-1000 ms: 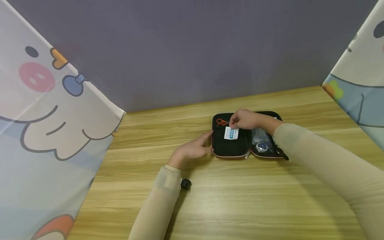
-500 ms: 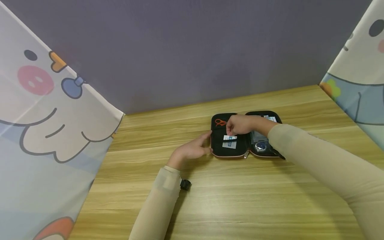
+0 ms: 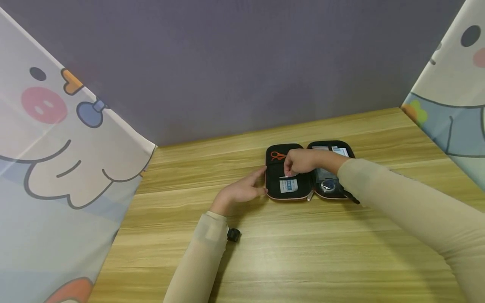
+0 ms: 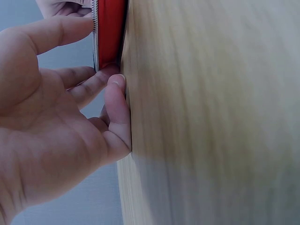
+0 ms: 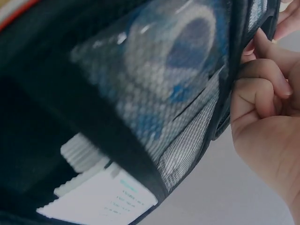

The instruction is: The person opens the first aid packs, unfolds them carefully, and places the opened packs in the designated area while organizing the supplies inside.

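Observation:
A black zip case (image 3: 274,179) lies unfolded on the table. Behind the pocket of its left half shows a white-and-blue packet (image 3: 289,186), its top edge sticking out. My right hand (image 3: 301,161) pinches at that top edge with curled fingers; the fingertips are partly hidden. Against the case's left side rests my left hand (image 3: 242,189), thumb and fingers spread. The left wrist view has these fairly straight fingers touching the zip edge and red side (image 4: 110,33). Orange-handled scissors (image 3: 278,156) sit above the pocket, partly behind my right hand.
The case's right half has a mesh pocket (image 5: 190,136) with a round blue-and-white item (image 5: 171,51) in clear wrapping. White printed packets (image 5: 108,197) lie beside it. A zip pull (image 3: 310,195) hangs at the hinge. A grey wall (image 3: 242,71) stands behind the wooden table (image 3: 303,252).
The packet has gone down from lying over the pocket to behind it. My right hand has moved down and slightly left with it. The left hand has stayed at the case's side.

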{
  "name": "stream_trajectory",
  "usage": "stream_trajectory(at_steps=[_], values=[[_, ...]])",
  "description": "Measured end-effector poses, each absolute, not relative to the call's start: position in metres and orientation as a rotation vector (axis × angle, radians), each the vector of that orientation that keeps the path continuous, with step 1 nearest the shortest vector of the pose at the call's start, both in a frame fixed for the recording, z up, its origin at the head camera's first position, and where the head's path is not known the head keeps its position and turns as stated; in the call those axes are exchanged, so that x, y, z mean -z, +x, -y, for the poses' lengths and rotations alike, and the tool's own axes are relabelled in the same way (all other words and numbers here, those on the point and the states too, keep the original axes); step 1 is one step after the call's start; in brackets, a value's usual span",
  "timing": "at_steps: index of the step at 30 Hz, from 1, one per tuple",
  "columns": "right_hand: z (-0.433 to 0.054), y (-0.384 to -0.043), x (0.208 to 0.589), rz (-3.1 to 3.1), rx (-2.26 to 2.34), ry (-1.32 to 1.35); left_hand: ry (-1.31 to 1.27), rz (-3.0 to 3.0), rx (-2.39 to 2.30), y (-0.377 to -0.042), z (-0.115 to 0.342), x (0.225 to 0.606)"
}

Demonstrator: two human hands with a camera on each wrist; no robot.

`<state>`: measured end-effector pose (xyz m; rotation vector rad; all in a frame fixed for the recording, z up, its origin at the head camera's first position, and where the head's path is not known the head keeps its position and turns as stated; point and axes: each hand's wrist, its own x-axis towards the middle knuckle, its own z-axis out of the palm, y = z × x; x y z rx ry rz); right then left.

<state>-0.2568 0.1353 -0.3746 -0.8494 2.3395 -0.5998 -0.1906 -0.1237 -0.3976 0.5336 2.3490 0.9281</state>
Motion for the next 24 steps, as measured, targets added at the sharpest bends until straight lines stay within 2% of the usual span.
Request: stream_trajectory(at_steps=[9, 19, 24], values=[[-0.13, -0.259, 0.378, -2.23, 0.712, -0.558, 0.543, -2.357, -0.916, -0.191, 0.125, 0.398], [-0.127, -0.254, 0.37, -2.34, 0.477, -0.728, 0.563, -2.361, -0.913, -0.191, 0.124, 0.399], [-0.126, -0.25, 0.366, -2.371, 0.411, -0.729, 0.546, -2.361, -0.921, -0.19, 0.124, 0.397]])
